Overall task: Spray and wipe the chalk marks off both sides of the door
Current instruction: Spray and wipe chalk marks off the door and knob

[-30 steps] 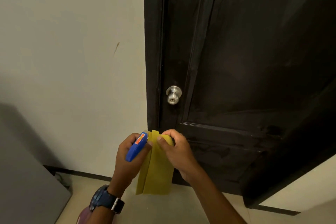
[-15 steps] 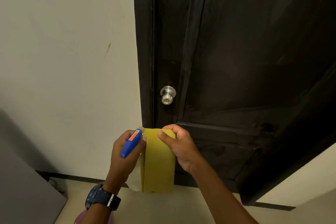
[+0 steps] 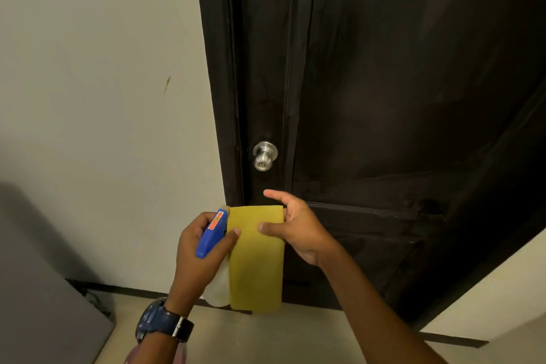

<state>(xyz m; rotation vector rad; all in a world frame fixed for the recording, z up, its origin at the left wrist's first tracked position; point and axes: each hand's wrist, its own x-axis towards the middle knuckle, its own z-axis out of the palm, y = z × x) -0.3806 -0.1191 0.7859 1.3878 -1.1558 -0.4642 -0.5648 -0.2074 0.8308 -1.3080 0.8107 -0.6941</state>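
The left hand (image 3: 197,248) grips a spray bottle (image 3: 213,233) by its blue trigger head, fingers curled round it, while its thumb presses the left edge of a folded yellow cloth (image 3: 256,257) against the bottle. The bottle's pale body shows below the hand, hanging beside the cloth's left edge. A dark blue wristwatch (image 3: 161,323) sits on the left wrist.

The cloth hangs flat as a tall rectangle between the two hands, its top edge straight and its lower edge ending just above the floor line as seen from the head camera.

The right hand (image 3: 295,226) is at the cloth's upper right corner. Its thumb lies on the front of the cloth and its forefinger is stretched out above the top edge, pointing left; the other fingers are behind the cloth, so whether they pinch it cannot be told.

Behind the hands stands the dark door (image 3: 384,112), panelled, its left edge meeting a dark frame. A silver door knob (image 3: 265,155) sits near that edge, above the right forefinger and apart from it. No chalk marks can be made out on the dark panels.

To the left of the frame is a pale wall (image 3: 97,83) bearing a small brown mark. A grey panel (image 3: 38,289) fills the lower left corner. Pale floor (image 3: 280,340) lies open under the arms.
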